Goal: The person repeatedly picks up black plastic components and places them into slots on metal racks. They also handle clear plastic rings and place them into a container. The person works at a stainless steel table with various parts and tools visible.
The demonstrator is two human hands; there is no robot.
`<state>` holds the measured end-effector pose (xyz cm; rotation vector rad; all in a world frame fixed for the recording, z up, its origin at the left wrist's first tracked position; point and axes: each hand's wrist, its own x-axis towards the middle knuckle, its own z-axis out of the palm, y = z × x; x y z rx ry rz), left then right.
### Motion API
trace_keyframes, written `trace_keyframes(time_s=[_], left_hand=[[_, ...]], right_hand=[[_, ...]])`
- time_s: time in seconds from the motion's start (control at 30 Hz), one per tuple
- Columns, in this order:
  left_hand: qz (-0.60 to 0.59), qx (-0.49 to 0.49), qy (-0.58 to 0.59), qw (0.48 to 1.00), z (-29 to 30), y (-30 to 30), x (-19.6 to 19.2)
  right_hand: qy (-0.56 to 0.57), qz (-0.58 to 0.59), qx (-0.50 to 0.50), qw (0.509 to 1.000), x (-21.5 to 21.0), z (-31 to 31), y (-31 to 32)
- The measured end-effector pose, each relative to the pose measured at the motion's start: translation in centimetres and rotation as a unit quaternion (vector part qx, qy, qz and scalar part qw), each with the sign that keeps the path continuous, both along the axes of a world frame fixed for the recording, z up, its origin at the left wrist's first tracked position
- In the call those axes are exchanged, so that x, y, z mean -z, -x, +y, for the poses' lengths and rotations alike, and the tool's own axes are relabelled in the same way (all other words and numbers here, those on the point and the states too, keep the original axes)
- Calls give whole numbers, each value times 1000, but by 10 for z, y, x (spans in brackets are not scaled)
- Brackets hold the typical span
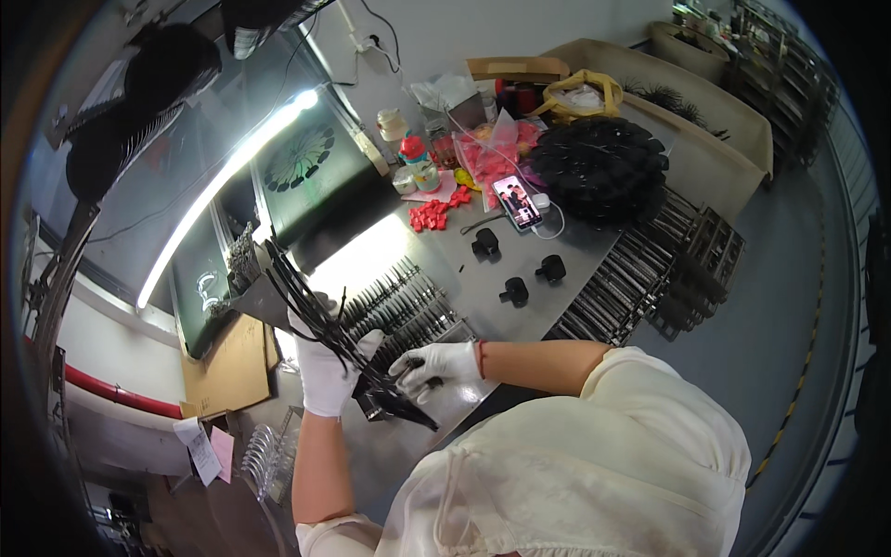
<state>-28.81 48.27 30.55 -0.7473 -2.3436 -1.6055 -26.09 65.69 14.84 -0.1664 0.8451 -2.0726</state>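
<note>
My left hand (327,379), in a white glove, is closed around a bundle of long, thin black strips (320,320). The bundle slants from the upper left down to a dark, blurred end near the table's front edge. Beside its lower part is my white-gloved right hand (436,364), with curled fingers over something small and dark that I cannot make out. Just beyond both hands lies a metal rack (399,302) with rows of thin rods, partly hidden by the left hand and the bundle.
A bright lamp tube (227,190) hangs at the left. Several black knob-like parts (515,291), a lit phone (517,203) on a cable and red pieces (436,213) lie on the metal table (483,320). Stacked racks (617,283) and a large beige bin (715,130) stand right.
</note>
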Motion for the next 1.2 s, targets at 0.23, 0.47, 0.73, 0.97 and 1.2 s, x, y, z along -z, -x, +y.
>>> trace_keyframes(time_s=[0.23,0.47,0.73,0.97,1.2], left_hand=[[159,-46,206,964,47,-18,-11],[174,-25,234,956,19,-13,-23],[121,55,350,927,41,-9,-12],[290,67,339,892,41,-5,-43],[183,139,449,864,51,-4,-18]], right_hand=[[46,-124,-34,991,33,-26,23],[-71,91,-49,992,-27,19,-20],[-9,101,-56,993,-2,6,-13],[114,-122,-77,983,25,35,-11],[109,69,9,992,13,5,-27]])
